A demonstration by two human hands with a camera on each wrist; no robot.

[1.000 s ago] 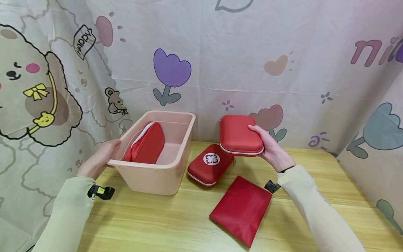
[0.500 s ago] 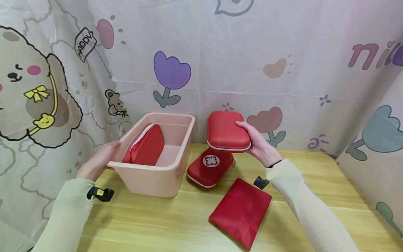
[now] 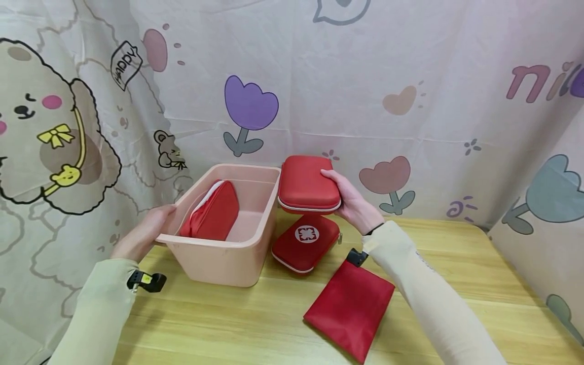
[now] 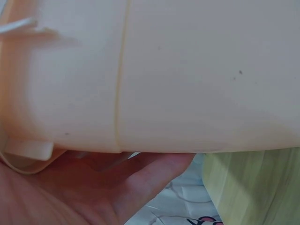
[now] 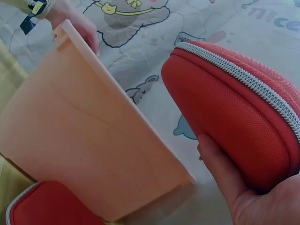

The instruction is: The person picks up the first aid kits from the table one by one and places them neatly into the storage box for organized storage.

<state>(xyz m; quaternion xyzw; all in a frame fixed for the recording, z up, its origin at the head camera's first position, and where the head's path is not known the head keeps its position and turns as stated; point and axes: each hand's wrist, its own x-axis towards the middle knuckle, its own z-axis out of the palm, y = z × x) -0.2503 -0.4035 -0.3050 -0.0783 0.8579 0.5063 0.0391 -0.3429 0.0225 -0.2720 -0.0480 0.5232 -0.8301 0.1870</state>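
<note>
A pink plastic bin [image 3: 223, 261] stands at the left of the table, and my left hand [image 3: 148, 229] grips its left rim near the front corner. In the left wrist view the thumb lies along the bin's outer wall [image 4: 187, 84]. My right hand [image 3: 355, 200] holds a red hard zip case [image 3: 307, 183] in the air by its right side, just right of the bin's rim. A silvery zipper [image 5: 253, 82] runs round its edge. Inside the bin, a red pouch [image 3: 221, 213] with a white edge leans against the left wall.
Another red zip case [image 3: 303, 258], with a white round emblem on top, lies right of the bin, partly under the held one. A flat dark red pouch [image 3: 351, 306] lies nearer on the wooden table [image 3: 219, 324]. A printed curtain [image 3: 337, 91] hangs behind.
My right hand has carried the red zip case leftward, from over the table's right half to beside the bin's rim. The left hand and bin have stayed in place.
</note>
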